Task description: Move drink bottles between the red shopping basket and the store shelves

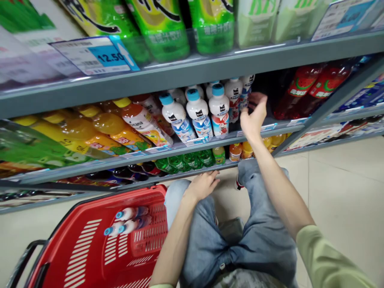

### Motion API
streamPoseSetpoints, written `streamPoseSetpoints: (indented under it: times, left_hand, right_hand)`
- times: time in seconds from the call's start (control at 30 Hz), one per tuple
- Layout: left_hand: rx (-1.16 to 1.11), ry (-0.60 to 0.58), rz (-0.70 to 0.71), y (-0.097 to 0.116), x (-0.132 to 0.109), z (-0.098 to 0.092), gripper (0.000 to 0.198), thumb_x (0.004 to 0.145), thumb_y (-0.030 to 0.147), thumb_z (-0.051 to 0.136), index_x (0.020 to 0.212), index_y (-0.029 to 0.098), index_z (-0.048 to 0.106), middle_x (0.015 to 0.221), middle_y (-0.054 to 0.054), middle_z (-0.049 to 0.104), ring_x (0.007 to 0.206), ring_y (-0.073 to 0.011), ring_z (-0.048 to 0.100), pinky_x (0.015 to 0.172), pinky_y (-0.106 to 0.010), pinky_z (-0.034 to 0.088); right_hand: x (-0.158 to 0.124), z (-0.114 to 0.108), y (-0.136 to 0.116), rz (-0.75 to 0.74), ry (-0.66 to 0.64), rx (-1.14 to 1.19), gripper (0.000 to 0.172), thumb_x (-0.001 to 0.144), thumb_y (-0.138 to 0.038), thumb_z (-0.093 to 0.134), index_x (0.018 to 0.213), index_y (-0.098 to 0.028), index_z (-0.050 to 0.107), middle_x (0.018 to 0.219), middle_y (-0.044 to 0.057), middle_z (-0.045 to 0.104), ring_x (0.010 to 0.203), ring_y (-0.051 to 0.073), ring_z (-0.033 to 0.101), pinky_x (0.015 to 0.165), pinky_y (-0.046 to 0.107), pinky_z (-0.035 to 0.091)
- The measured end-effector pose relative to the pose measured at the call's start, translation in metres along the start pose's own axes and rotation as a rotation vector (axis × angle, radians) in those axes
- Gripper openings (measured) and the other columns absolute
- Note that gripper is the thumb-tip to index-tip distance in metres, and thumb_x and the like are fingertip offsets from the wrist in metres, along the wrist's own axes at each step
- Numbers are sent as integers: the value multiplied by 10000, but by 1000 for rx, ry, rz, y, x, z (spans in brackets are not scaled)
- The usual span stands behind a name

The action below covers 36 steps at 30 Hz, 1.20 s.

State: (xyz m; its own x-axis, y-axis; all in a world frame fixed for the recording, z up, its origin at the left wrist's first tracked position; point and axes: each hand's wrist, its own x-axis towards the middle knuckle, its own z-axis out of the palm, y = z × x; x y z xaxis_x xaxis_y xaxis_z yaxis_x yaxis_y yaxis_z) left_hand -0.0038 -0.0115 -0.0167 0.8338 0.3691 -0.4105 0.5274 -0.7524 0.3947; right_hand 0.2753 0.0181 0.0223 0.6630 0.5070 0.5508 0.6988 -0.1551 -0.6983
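Note:
My right hand [255, 114] reaches into the middle shelf with its thumb and curved fingers apart. It is beside a white bottle [247, 90] at the right end of a group; whether the fingertips touch that bottle I cannot tell. Left of it stand white bottles with blue caps [198, 112], with blue or red printed labels. My left hand [202, 186] lies over my left knee, fingers stretched out, holding nothing. A red shopping basket [75, 212] is on the floor at left, with three blue-capped white bottles [127, 228] lying in it.
Orange drink bottles [120, 128] fill the shelf at left. Red watermelon-label bottles [312, 86] lean at right. The grey upper shelf edge [192, 66] runs above my right hand. Green bottles [186, 161] stand on the lower shelf, in front of my knees.

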Motion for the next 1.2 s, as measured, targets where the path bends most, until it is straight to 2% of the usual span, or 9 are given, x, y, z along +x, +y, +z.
streamPoseSetpoints:
  times: [0.13, 0.3, 0.5, 0.6, 0.73, 0.83, 0.93, 1.07, 1.2]
  left_hand:
    - [-118, 182, 120, 2, -5, 1, 397, 1047, 328, 313, 1249, 191, 627, 1196, -133, 717, 1107, -283, 685, 968, -400, 502]
    - [-559, 411, 229, 10, -32, 8, 284, 1014, 327, 470, 1146, 196, 685, 1039, -72, 769, 949, -183, 704, 886, -295, 519]
    - [-1375, 514, 442, 18, -95, 50, 218, 956, 341, 619, 1057, 159, 684, 772, -72, 732, 725, -167, 668, 727, -295, 516]
    - [-1762, 765, 446, 13, -127, 74, 170, 918, 346, 649, 966, 185, 669, 639, -21, 631, 626, -156, 596, 594, -265, 471]
    - [-2207, 1241, 169, -17, -154, 88, 86, 864, 255, 663, 879, 192, 608, 584, 50, 458, 537, -94, 473, 522, -198, 406]
    - [-2362, 1527, -263, -53, -157, 101, 62, 839, 145, 586, 805, 177, 545, 581, 68, 388, 507, -57, 420, 534, -158, 375]
    - [-2382, 1474, -679, -82, -152, 126, 137, 796, 79, 528, 708, 174, 484, 542, 73, 351, 445, -50, 363, 497, -166, 331]
    - [-2318, 1376, -850, -98, -150, 158, 151, 772, 71, 509, 673, 177, 464, 534, 60, 377, 430, -60, 367, 484, -187, 323]
    - [-2126, 1342, -968, -122, -159, 170, 125, 796, 124, 502, 688, 181, 470, 556, 43, 429, 457, -72, 403, 508, -199, 370]
  right_hand:
    - [-18, -2, -14, -40, 97, 192, 407, 862, -143, 321, 1206, -210, 528, 968, 92, 658, 929, 249, 689, 826, 455, 571]
    - [-47, 5, -48, -142, 34, 540, 207, 842, -133, 388, 951, -247, 522, 648, -32, 543, 548, 150, 575, 581, 295, 498]
    - [-80, 12, -83, -327, -133, 589, 214, 781, -44, 411, 771, -230, 516, 569, -67, 560, 476, 107, 548, 533, 238, 433]
    - [-93, 14, -96, -515, -218, 541, 250, 751, 1, 419, 737, -218, 538, 575, -67, 572, 493, 102, 541, 558, 231, 423]
    - [-113, 17, -112, -698, -409, 578, 273, 739, 33, 396, 711, -203, 532, 591, -46, 547, 517, 101, 504, 570, 230, 391]
    - [-135, 23, -121, -810, -582, 581, 273, 755, 31, 382, 712, -194, 530, 609, -25, 539, 547, 114, 488, 578, 246, 359]
    - [-167, 33, -124, -961, -699, 534, 270, 763, 24, 385, 710, -187, 543, 625, -4, 560, 576, 132, 488, 592, 267, 339]
    - [-212, 43, -125, -1152, -765, 504, 257, 777, 5, 412, 711, -188, 568, 628, 5, 565, 589, 154, 466, 590, 297, 297]
    - [-230, 44, -126, -1146, -848, 425, 238, 799, -14, 443, 747, -189, 597, 657, 8, 578, 620, 160, 464, 612, 304, 284]
